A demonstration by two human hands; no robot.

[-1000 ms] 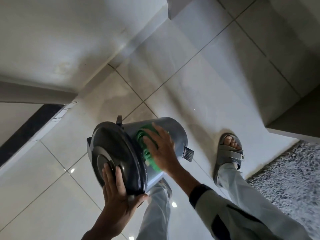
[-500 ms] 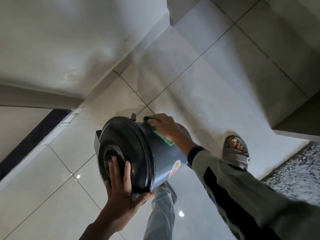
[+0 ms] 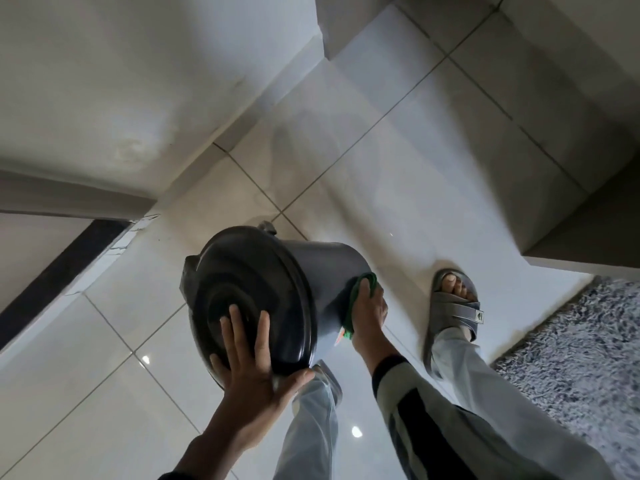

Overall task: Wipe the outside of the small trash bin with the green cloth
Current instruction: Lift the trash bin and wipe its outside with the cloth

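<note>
A small dark grey trash bin [image 3: 322, 265] is held off the floor and tilted, its black lid [image 3: 242, 292] facing me. My left hand [image 3: 252, 362] grips the lid's lower rim, fingers spread over the lid and thumb under the edge. My right hand [image 3: 369, 313] presses the green cloth [image 3: 356, 296] flat against the bin's right side wall. Only a green strip of the cloth shows past the fingers. A small sticker peeks out on the wall below the cloth.
Glossy pale floor tiles [image 3: 398, 161] lie below. A wall with a dark strip [image 3: 59, 271] runs along the left. My sandalled foot [image 3: 453, 306] stands right of the bin, beside a shaggy grey rug [image 3: 581, 358]. A step edge [image 3: 554, 261] rises at the right.
My right hand slid the cloth from the bin's top down around to its right side wall. The bin turned slightly in my left hand, which kept its grip on the lid.
</note>
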